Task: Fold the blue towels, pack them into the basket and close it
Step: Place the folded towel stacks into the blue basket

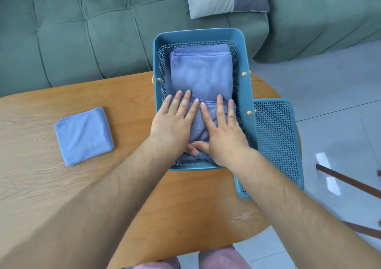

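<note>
Folded blue towel (84, 136) on wooden table (37, 186), left. Left hand (173, 122) flat, fingers spread, pressing near towel (198, 124) inside blue basket (243, 48). Right hand (222, 132) likewise flat on it, gripping nothing, thumbs touching. Far towel (201, 73) behind. Perforated lid (276, 143) just right of basket. No readable writing.

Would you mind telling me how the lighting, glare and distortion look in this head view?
Head view: soft, even daylight; bright glare on the floor at right; wide-angle bending curves the table edge and stretches the forearms; the basket and both hands, left and right, are sharp; shadows are faint.
</note>
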A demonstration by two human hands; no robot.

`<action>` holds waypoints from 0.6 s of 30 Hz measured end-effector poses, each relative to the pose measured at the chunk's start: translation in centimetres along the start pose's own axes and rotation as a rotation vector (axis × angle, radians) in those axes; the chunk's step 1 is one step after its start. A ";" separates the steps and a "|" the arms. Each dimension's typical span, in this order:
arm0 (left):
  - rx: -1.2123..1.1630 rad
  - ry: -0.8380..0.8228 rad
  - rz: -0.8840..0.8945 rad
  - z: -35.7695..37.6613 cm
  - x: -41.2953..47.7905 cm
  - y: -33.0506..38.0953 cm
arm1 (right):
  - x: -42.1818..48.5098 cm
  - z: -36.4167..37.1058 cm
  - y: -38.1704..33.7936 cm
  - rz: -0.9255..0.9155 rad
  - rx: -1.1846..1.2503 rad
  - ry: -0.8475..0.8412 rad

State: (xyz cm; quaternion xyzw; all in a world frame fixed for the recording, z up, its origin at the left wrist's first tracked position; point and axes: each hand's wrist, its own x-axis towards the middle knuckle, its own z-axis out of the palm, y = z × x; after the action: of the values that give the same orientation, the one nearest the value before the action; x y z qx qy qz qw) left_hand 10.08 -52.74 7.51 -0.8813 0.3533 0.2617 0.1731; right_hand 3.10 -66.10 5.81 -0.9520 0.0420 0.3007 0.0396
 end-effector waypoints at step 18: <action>-0.900 0.560 -0.325 10.0 -9.6 -12.5 | 0.0 -6.0 -17.3 -0.271 0.419 0.446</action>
State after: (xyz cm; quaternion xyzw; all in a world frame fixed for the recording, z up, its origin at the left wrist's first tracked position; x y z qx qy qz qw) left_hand 9.72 -34.14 6.57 -0.9474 0.0988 0.1122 -0.2829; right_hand 8.31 -49.49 11.57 -0.9624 -0.0162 0.0616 0.2640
